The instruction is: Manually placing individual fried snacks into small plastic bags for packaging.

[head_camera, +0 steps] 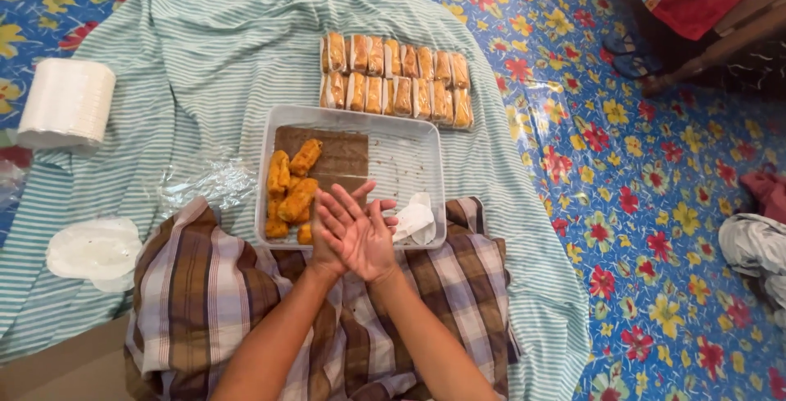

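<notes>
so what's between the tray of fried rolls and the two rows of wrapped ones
Nothing: in the head view only a narrow strip of the green striped cloth separates the clear tray from the wrapped rolls.

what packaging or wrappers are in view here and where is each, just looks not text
Two rows of clear-wrapped golden pastry packs: on the striped cloth beyond the tray.
Clear rectangular plastic tray: in front of the hands, brown paper liner, fried pieces at left.
Crumpled clear plastic wrap: left of the tray.
White stack, apparently paper sheets: far left.
</notes>
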